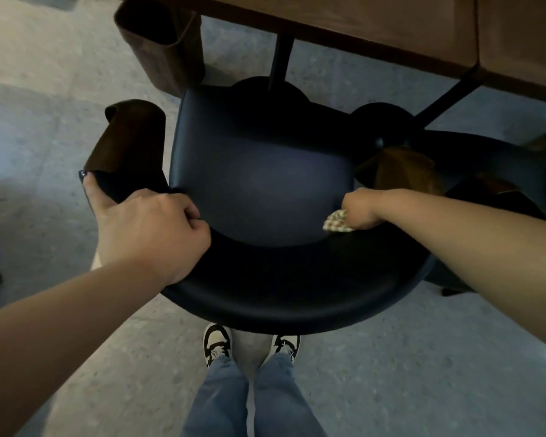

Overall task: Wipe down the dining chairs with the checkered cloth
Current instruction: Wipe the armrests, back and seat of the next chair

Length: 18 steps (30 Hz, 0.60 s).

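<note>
Standing behind a dark chair [259, 171] drawn out from the surface [391, 33], a person curls the left hand [152, 228] over its backrest, apparently to steady it, while the right hand [360, 209] grips the bunched cloth [336, 220] against the backrest's right side to wipe.

Top-down on dark chair [259, 171], curved backrest [281, 288] nearest camera. Left hand [152, 228] grips backrest left end, fingers curled over inner edge, thumb along outside. Right hand [360, 212] holds bunched checkered cloth [336, 221] against backrest right end. Brown wooden table [375, 29] beyond seat. Second chair [501, 171] just right. Sneakers [218, 343], jeans below, grey floor [423, 373].
</note>
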### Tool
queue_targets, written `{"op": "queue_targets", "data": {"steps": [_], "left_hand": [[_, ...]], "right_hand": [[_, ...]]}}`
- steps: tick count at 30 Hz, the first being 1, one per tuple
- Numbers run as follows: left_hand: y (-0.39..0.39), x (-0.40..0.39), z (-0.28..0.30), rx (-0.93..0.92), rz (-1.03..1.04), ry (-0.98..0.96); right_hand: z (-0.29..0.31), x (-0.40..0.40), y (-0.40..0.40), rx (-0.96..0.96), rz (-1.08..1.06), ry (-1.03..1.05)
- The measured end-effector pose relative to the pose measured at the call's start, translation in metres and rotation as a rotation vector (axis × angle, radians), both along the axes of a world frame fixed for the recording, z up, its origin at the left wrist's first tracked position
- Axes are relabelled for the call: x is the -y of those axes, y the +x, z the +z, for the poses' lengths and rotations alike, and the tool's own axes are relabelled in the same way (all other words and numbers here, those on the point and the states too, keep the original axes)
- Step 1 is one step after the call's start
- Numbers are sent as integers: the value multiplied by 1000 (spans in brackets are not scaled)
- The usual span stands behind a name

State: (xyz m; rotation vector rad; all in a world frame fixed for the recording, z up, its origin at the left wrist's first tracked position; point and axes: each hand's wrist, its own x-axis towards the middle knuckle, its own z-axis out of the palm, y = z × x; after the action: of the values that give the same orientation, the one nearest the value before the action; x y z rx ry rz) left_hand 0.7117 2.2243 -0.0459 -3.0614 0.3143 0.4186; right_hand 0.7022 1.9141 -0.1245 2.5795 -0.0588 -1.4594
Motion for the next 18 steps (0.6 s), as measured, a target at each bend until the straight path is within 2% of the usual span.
{"op": "queue_targets", "data": {"steps": [3,6,15,18], "left_hand": [[-1,0,0,-6,0,-11],[-1,0,2,-11,2,-14],[-2,0,1,8,-8,-55],[-2,0,0,9,-3,-60]], "right_hand": [[5,-8,-6,42,27,-47],[7,-26,-10,101,-41,-56],[-20,-143,-4,78,-411,232],[-20,-172,14,147,-569,386]]}}
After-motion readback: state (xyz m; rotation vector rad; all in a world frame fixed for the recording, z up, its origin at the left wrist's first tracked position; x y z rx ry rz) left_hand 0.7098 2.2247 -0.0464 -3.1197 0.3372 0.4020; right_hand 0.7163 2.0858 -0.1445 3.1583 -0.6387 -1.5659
